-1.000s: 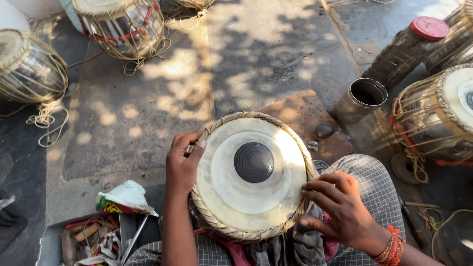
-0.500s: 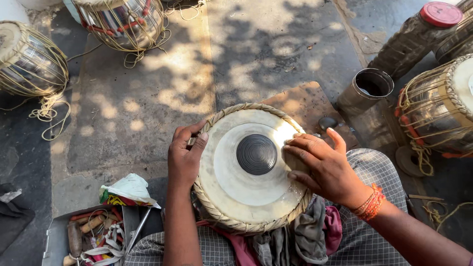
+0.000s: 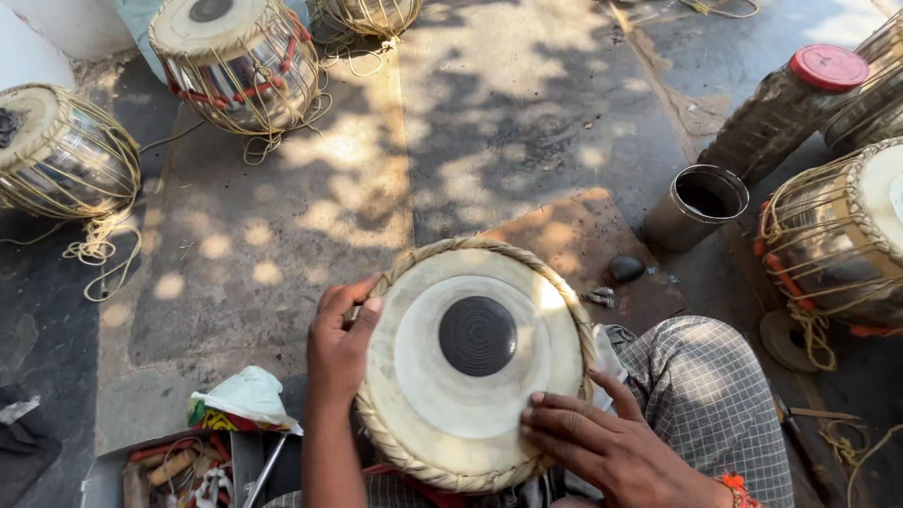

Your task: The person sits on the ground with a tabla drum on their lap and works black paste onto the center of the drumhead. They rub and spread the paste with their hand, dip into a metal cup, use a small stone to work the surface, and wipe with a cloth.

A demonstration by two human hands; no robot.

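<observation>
A drum (image 3: 475, 362) is held on the lap, above the floor (image 3: 282, 235), its pale head turned up to the camera and a black disc (image 3: 477, 336) seen at the middle of the skin. A plaited rim (image 3: 404, 456) runs round the head.

The left hand (image 3: 340, 341) is closed over the drum's left edge: the thumb is laid on the skin and the fingers are curled over the rim and down the side. The right hand (image 3: 602, 444) is spread flat, with the fingertips pressed on the skin near the lower right rim and the thumb raised beside the edge; nothing is gripped by it. A checked cloth (image 3: 710, 395) is seen over the right knee.

On the floor, a steel cup (image 3: 696, 205) is stood upright near the right edge, with a dark pebble (image 3: 625, 269) just below it on a rust-brown slab (image 3: 574, 240). A jar (image 3: 785, 108) with a red lid is leaned at the far right corner. Three laced drums are placed about: one (image 3: 837, 240) at the right edge, one (image 3: 235, 61) at the far edge and one (image 3: 61, 155) at the left edge. An open box (image 3: 169, 470) of tools is set at the near left corner, with a white bag (image 3: 246, 395) just above it.
</observation>
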